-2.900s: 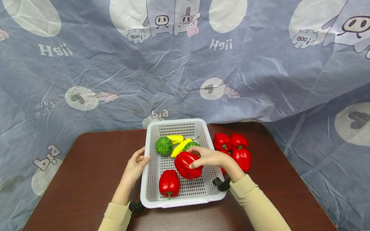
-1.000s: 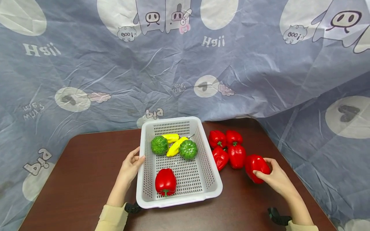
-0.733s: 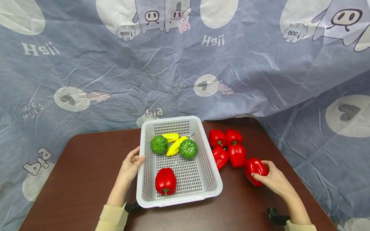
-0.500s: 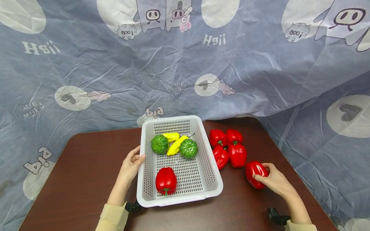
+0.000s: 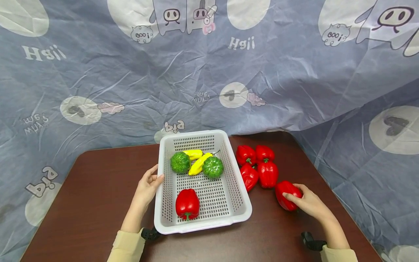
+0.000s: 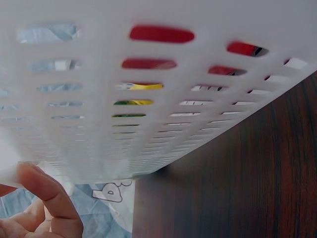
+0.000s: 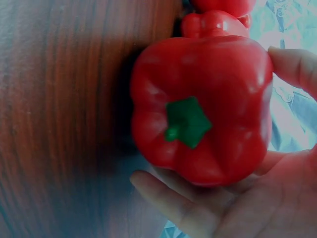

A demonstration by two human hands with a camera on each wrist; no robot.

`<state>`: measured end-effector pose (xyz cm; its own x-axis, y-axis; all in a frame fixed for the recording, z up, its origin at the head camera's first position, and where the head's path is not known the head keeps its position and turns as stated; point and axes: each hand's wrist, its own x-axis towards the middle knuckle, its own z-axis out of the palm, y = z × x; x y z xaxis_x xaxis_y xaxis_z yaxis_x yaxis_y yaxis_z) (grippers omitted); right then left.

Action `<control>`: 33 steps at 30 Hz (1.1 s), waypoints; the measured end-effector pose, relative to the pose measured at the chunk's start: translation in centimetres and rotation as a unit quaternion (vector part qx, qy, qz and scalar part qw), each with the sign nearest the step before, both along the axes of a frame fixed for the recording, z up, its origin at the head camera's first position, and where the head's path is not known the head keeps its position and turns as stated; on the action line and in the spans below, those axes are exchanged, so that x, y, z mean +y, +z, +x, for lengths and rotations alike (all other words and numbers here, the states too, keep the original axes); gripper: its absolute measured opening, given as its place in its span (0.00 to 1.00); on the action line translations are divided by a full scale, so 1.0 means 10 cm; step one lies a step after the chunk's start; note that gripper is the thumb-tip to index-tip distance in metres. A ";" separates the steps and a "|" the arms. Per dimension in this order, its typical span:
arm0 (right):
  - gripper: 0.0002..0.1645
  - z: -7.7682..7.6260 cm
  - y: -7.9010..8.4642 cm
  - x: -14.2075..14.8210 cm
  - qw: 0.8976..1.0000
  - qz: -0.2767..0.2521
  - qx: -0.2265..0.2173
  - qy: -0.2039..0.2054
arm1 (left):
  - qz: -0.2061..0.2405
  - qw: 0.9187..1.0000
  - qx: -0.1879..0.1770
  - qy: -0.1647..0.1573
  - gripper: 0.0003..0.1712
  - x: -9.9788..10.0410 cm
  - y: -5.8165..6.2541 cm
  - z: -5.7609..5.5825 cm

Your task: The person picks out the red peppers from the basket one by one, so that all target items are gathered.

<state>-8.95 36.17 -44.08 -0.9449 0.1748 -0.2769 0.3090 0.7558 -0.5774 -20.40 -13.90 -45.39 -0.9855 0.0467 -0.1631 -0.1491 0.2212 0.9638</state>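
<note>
My left hand (image 5: 146,189) holds the left rim of a white perforated plastic basket (image 5: 203,228); in the left wrist view, its bent fingers (image 6: 54,198) meet the basket's edge. At the table's right, my right hand (image 5: 309,202) grips a red bell pepper (image 5: 284,196) with thumb and fingers on either side. The right wrist view shows this pepper's green stem end (image 7: 188,121) facing the camera, its side close to the tabletop. Inside the basket lie one red bell pepper (image 5: 187,203), two green bumpy round vegetables (image 5: 213,167) and two yellow peppers (image 5: 200,163).
Several red bell peppers (image 5: 267,174) sit clustered between the basket and my right hand. Everything stands on a dark brown wooden table (image 5: 108,189). A grey-blue printed cloth (image 5: 183,72) hangs along the table's back edge.
My right hand has carried a red bell pepper out of the basket to the table's right, lowering it beside the cluster and then shifting it slightly left. My left hand stays at the rim.
</note>
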 end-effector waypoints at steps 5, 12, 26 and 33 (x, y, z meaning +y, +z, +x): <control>0.49 0.01 -0.05 0.02 1.000 -0.007 -0.001 0.000 | 0.000 1.000 0.003 -0.001 0.34 0.00 -0.01 0.00; 0.50 0.01 -0.08 0.03 1.000 -0.015 0.004 0.002 | 0.001 1.000 0.004 0.002 0.34 0.00 -0.01 0.00; 0.51 0.00 0.06 -0.01 0.999 -0.006 0.041 -0.001 | 0.008 1.000 0.021 0.003 0.35 0.01 -0.01 0.01; 0.46 -0.06 0.32 -0.19 0.992 -0.026 0.119 0.024 | 0.009 1.000 0.012 0.002 0.35 0.00 -0.01 0.00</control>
